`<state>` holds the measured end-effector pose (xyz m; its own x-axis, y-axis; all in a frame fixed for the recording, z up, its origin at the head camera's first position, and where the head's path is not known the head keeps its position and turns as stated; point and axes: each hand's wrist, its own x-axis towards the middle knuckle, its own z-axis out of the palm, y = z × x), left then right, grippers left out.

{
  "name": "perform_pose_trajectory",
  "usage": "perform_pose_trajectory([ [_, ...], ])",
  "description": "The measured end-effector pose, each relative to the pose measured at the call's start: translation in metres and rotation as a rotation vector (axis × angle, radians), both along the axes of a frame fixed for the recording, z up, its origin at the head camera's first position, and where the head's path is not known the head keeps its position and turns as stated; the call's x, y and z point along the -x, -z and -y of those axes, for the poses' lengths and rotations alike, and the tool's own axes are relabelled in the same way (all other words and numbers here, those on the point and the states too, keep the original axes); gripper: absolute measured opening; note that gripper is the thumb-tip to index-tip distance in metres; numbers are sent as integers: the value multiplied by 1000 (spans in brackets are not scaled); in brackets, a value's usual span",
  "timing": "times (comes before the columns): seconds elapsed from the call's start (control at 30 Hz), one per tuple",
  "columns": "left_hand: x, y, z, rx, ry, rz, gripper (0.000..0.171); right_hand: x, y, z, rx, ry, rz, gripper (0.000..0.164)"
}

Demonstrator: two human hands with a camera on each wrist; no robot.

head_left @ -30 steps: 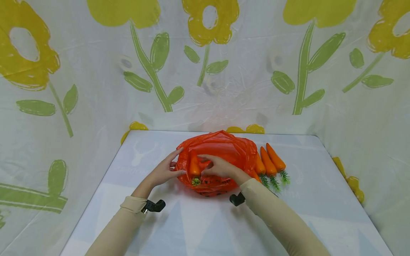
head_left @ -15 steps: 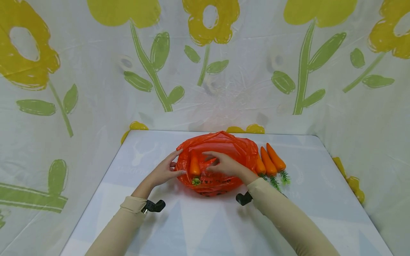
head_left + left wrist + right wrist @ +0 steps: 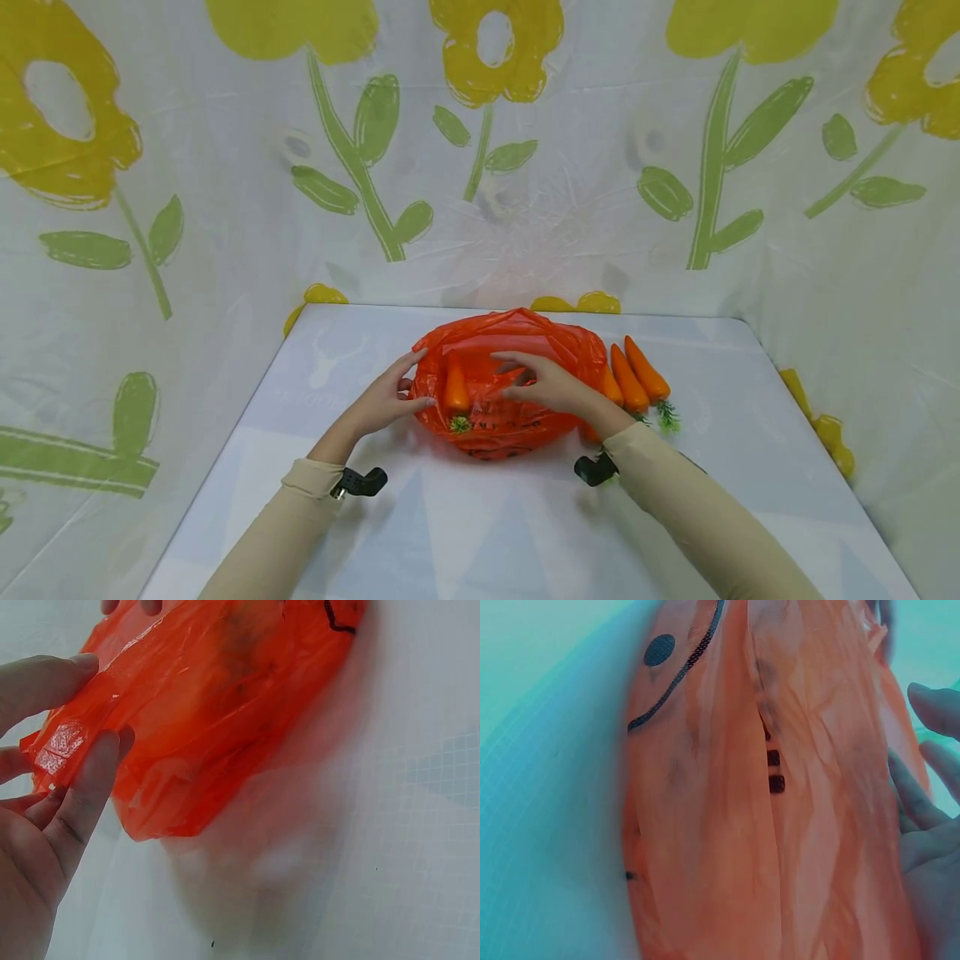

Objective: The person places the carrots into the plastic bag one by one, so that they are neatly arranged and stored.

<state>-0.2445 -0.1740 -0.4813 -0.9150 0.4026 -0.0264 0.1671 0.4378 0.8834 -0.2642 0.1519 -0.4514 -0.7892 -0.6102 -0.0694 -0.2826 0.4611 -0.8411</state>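
Observation:
A thin red plastic bag (image 3: pixel 540 358) stands with its mouth open in the middle of the table. Inside, toward the left, lies an orange toy carrot (image 3: pixel 455 390) with a small green top. My left hand (image 3: pixel 382 402) holds the bag's left side; in the left wrist view the thin plastic (image 3: pixel 64 742) runs between its fingers. My right hand (image 3: pixel 551 385) hovers over the bag's opening with fingers loosely bent and nothing in them. In the right wrist view that hand (image 3: pixel 934 840) appears beside the bag's wall (image 3: pixel 832 825).
Right of the bag, several more carrots (image 3: pixel 628 379) lie side by side, green tops toward me, some partly covered by my right forearm. The white table (image 3: pixel 465 533) ends at a flower-printed cloth wall (image 3: pixel 570 242).
My right hand has drawn away from the carrot in the bag, moving rightward, and its forearm now covers more of the carrots outside. My left hand has stayed put.

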Motion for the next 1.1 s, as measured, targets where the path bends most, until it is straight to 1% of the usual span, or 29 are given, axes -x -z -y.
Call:
perform_pose_trajectory([
  [0.23, 1, 1, -1, 16, -20, 17, 90, -4, -2, -14, 17, 13, 0, 61],
  [0.4, 0, 1, -1, 17, -17, 15, 90, -8, -7, -23, 16, 46, 14, 61],
  [0.5, 0, 1, -1, 22, -19, 11, 91, -10, -11, -29, 45, 55, 13, 61],
  [0.67, 0, 1, -1, 12, -15, 12, 91, -12, -19, -38, 95, 36, 1, 61],
  [0.87, 1, 2, -1, 6, -13, 12, 91, -14, -28, -50, 95, 51, -20, 61],
  [1.1, 0, 2, -1, -1, -8, 1, 90, -15, -31, -61, 104, 73, -6, 62],
])
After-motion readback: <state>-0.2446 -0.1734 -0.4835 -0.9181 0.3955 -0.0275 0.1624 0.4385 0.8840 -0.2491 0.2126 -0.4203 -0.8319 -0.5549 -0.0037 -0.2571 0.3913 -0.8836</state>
